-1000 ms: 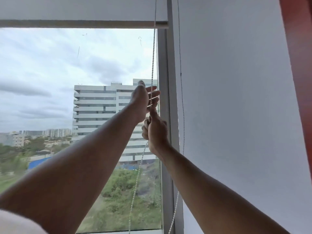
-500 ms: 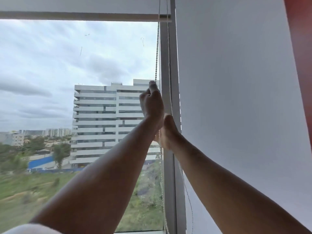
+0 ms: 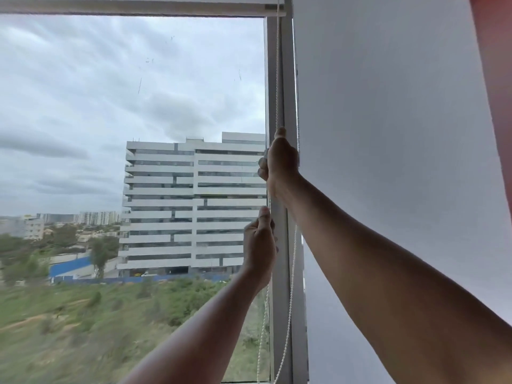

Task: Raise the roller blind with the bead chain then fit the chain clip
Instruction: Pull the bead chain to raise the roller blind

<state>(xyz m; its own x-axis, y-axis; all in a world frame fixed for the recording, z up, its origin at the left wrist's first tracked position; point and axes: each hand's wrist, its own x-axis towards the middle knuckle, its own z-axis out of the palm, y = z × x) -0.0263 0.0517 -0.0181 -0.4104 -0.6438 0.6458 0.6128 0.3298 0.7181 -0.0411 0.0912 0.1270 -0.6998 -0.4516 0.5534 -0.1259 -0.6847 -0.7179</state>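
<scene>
The roller blind's grey bottom bar sits near the top of the window, leaving most of the pane uncovered. A white bead chain hangs down along the grey window post. My right hand is closed around the chain, high on the post. Below it, my left hand grips the same chain. The chain's two strands hang loose beneath my hands. No chain clip is visible.
The grey window post separates the pane from a second white blind lowered on the right. A red-brown strip runs down the far right edge. Outside are a white building and greenery.
The blind's bottom bar has risen higher. My left hand dropped from above to below; my right hand moved up to the higher grip on the chain.
</scene>
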